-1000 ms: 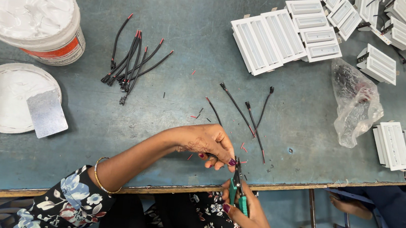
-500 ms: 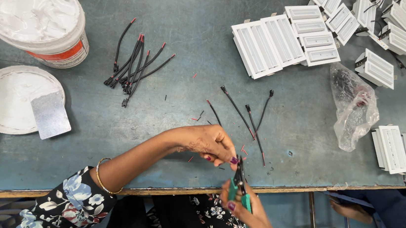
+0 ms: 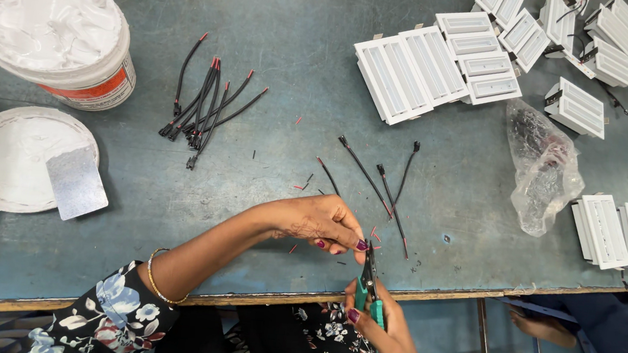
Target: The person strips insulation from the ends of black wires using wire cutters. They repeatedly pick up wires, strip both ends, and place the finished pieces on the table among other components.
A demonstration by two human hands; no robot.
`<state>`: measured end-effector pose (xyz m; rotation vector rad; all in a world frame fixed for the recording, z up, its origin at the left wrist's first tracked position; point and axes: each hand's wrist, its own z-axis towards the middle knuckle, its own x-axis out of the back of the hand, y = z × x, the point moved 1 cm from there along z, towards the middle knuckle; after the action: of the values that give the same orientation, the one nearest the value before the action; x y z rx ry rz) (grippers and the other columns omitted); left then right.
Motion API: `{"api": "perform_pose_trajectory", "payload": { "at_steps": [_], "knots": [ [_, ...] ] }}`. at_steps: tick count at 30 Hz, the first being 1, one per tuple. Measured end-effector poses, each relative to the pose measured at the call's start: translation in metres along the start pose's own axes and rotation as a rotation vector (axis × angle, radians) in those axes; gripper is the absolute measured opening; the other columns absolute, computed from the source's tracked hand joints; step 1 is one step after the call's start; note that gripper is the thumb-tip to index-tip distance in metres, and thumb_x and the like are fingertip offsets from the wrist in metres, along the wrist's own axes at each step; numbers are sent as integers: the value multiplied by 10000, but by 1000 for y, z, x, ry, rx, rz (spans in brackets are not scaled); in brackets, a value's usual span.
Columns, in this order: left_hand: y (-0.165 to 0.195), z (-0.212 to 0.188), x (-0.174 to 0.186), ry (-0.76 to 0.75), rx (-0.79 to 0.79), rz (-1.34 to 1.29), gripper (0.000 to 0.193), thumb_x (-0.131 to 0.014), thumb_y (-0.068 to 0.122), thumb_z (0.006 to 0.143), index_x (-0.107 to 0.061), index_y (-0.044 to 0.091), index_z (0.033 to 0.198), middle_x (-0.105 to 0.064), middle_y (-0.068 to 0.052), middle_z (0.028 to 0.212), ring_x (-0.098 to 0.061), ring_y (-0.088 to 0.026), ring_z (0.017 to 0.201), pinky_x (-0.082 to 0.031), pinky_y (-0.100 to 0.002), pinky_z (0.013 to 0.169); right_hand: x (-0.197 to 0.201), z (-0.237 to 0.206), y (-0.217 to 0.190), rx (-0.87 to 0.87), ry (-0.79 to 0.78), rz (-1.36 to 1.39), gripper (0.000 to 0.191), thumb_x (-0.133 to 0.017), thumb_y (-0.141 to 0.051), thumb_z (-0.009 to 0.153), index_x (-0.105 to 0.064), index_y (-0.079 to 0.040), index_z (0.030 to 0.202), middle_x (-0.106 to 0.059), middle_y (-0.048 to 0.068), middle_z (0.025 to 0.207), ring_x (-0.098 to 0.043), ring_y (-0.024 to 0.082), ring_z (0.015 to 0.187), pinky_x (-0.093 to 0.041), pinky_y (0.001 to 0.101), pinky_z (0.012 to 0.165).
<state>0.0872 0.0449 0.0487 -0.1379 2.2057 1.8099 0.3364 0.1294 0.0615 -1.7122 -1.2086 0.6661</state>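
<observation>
Your right hand (image 3: 383,333) is closed around green-handled wire strippers (image 3: 369,285); your left hand (image 3: 317,221) pinches a thin wire end (image 3: 370,245) at the blades, at the counter (image 3: 301,68) edge. Squeezing too hard could sever the conductor; fingertips (image 3: 360,245) sit close to the blades.

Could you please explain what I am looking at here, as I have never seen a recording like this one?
No machine here: a person works with two bare hands, filmed by a camera on their head looking down at a grey-green table. The left hand pinches something too small to make out at the tip of green-handled pliers, gripped by the right hand at the table's edge. On the table lie a bundle of black wires, three loose wires, white slatted housings, a clear plastic bag, a bucket of white paste and its lid.
</observation>
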Motion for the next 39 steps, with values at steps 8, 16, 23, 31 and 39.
{"api": "perform_pose_trajectory", "payload": {
  "at_steps": [8, 16, 23, 31, 39],
  "knots": [
    [-3, 4, 0, 47, 4, 69, 284, -683, 328, 945, -809, 77, 984, -568, 59, 630, -446, -30, 552, -338, -225, 486, 0, 4, 13, 8, 141, -43, 331, -702, -240, 829, -631, 22, 1020, -542, 42, 736, -510, 130, 689, -421, 300, 633],
    [-2, 7, -2, 247, -92, 271, 226, -753, 252, 854, -770, 64, 979, -712, -9, 709, -613, -65, 556, -476, -241, 539, -6, 7, -2, -86, 137, -102, 563, -685, -346, 834, -575, -42, 1294, -685, 85, 1096, -601, 160, 999, -463, 328, 881],
    [-8, 14, -5, 247, -138, 96, 207, -722, 197, 915, -750, 7, 991, -740, -65, 814, -663, -91, 564, -503, -246, 564, -10, 4, -14, -74, 49, 61, 661, -639, -332, 830, -520, -32, 1408, -675, 129, 1264, -630, 234, 1207, -424, 386, 1055],
    [-19, 20, -4, 222, -137, -85, 189, -707, 142, 911, -724, -30, 988, -729, -91, 825, -680, -98, 574, -481, -233, 496, -12, 3, -11, 5, -4, 213, 651, -626, -281, 843, -497, 46, 1391, -664, 185, 1235, -664, 281, 1173, -457, 410, 1052],
    [-26, 27, -10, 283, -116, -116, 142, -727, 137, 905, -716, 6, 958, -735, -50, 793, -671, -75, 598, -378, -211, 460, -10, 8, 15, 38, 76, 282, 533, -589, -231, 859, -557, 79, 1291, -651, 180, 1032, -629, 262, 952, -493, 417, 899]
  ]
}}
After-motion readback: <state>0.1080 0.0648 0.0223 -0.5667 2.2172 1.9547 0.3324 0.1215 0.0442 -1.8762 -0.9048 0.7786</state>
